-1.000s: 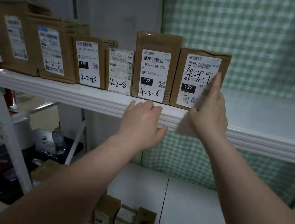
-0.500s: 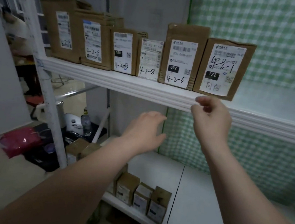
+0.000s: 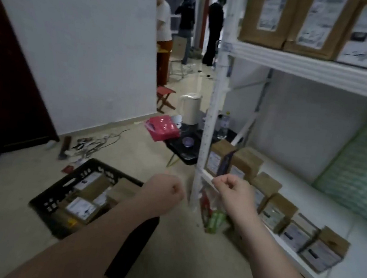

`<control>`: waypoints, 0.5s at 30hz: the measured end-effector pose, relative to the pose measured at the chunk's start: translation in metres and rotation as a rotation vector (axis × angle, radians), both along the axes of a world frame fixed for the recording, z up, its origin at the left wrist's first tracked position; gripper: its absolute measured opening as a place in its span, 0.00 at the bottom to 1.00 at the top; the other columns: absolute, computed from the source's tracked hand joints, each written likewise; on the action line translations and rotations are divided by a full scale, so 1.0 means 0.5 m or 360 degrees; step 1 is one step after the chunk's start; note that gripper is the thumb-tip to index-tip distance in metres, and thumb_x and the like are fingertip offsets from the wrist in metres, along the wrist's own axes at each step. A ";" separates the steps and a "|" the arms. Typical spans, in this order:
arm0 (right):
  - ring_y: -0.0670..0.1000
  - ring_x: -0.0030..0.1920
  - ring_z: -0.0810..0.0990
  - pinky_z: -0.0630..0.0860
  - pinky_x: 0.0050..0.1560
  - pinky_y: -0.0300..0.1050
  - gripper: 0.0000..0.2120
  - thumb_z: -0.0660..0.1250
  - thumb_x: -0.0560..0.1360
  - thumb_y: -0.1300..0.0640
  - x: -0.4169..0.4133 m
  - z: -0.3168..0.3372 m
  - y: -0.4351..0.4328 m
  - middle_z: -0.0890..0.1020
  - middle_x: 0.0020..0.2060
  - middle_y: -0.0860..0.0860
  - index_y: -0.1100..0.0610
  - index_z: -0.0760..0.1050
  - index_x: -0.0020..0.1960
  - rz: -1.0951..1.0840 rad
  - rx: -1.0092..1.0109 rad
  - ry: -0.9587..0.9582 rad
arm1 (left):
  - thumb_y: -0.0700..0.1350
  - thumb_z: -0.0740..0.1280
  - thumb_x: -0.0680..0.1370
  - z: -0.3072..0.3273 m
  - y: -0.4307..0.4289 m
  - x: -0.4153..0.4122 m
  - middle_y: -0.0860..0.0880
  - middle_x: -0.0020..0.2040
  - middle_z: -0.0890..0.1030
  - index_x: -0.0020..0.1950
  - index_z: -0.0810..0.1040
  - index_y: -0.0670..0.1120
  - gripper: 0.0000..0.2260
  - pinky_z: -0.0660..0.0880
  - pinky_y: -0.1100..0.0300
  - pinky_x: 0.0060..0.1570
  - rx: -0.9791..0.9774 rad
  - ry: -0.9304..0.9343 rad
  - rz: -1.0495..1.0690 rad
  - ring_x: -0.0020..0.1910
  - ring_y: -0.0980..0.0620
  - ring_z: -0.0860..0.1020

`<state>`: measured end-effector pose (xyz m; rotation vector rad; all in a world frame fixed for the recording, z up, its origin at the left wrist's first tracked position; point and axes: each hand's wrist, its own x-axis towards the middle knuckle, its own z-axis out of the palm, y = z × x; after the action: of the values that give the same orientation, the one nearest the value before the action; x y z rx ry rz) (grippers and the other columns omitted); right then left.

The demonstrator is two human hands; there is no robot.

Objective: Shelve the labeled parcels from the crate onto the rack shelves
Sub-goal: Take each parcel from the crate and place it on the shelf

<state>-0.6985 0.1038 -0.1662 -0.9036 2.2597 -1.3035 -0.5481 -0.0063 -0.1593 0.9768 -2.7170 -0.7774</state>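
Both hands empty, fingers curled into loose fists, nothing gripped. Left hand (image 3: 163,193) hangs above the near-right corner of the black crate (image 3: 60,195); right hand (image 3: 233,192) sits in front of the rack's white upright post (image 3: 211,110), level w/ the lower shelf (image 3: 319,227) edge, not clearly touching it.

Crate on floor, lower left, w/ several labeled parcels (image 3: 81,207) inside; left forearm covers its right side, so count can't be told. A dark slab-like item (image 3: 132,245) stands under the forearm, partly hidden; what it is unclear.

Lower shelf: row of small brown boxes (image 3: 277,211) along the front edge, labels facing out, print too blurred to read. Right wrist covers part of the row. Upper shelf (image 3: 313,69) carries larger boxes (image 3: 317,23), tops cut off by frame, labels smeared by motion blur. Red and green packets (image 3: 213,216) at post's foot, half behind the right arm.

Background: people (image 3: 185,19) standing beyond a doorway; pale kettle-like jug (image 3: 190,109), red pack (image 3: 163,128), cables (image 3: 94,145) on floor.

Vs 0.5 s ago: view has swung down and left, from upper shelf to floor and crate. Hands were open, reaching near upper shelf edge; now dropped and curled. Upper-shelf boxes unchanged in place.
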 end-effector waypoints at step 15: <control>0.47 0.39 0.76 0.71 0.39 0.40 0.08 0.64 0.79 0.55 0.346 -0.294 -0.253 0.79 0.37 0.46 0.51 0.78 0.42 0.0782 0.0899 -0.0244 | 0.47 0.62 0.80 -0.254 -0.152 0.492 0.58 0.41 0.75 0.49 0.77 0.53 0.05 0.68 0.67 0.37 0.0565 -0.0265 0.0830 0.42 0.59 0.74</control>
<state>-0.5253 -0.0227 -0.3131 -1.0052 1.9472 -0.4664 -0.3023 -0.0822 -0.2864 1.7982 -2.3014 -1.1182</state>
